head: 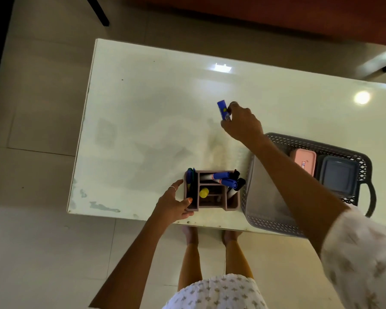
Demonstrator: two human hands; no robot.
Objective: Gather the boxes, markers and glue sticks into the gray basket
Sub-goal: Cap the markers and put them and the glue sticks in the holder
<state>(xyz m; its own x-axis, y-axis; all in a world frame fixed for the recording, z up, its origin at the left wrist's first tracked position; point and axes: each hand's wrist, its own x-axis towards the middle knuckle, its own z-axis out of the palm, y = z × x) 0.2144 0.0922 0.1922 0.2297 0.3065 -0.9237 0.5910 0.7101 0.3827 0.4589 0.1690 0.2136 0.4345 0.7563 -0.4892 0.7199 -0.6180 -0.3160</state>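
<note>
My right hand reaches over the middle of the white table and grips a blue glue stick, held tilted above the surface. My left hand holds the left side of a pinkish-brown organizer near the table's front edge. In its compartments stand several blue and black markers and a yellow-capped glue stick. To the right sits the gray basket; it contains a pink box and a gray-blue box. My right forearm crosses over the basket.
The table's front edge runs just before my legs and bare feet. Tiled floor surrounds the table. A dark furniture leg stands at the far left, and a dark red surface lies beyond the table.
</note>
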